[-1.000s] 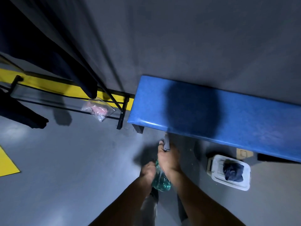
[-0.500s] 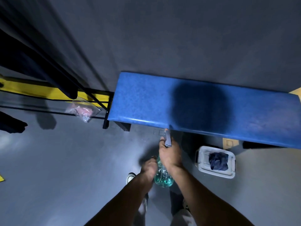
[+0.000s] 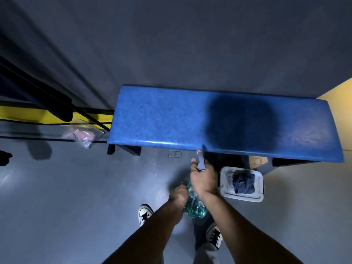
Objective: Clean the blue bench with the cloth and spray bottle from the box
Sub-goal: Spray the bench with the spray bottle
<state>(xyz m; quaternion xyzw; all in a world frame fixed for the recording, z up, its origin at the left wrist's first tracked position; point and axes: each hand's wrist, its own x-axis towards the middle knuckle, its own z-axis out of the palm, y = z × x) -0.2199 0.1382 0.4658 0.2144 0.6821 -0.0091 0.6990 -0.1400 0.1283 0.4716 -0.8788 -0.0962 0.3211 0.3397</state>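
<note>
The blue bench (image 3: pixel 167 121) runs across the middle against a grey wall, with my head's shadow on its right half. I hold a green see-through spray bottle (image 3: pixel 194 207) in front of the bench's near edge. My right hand (image 3: pixel 203 180) grips its grey trigger head, whose nozzle points at the bench. My left hand (image 3: pixel 178 194) wraps the bottle's body from the left. A dark blue cloth (image 3: pixel 243 182) lies bunched in the white box (image 3: pixel 228 193) on the floor, just right of my right hand.
A black metal rack (image 3: pixel 91 119) with a yellow stripe behind it stands left of the bench, and a clear bag with pink contents (image 3: pixel 82 136) lies at its foot. My two sneakers (image 3: pixel 145 214) stand on the grey floor. A yellow surface (image 3: pixel 341 94) shows at far right.
My view has swung right, so the bench's right end and the yellow surface now show. Both hands keep hold of the spray bottle near the bench's front edge.
</note>
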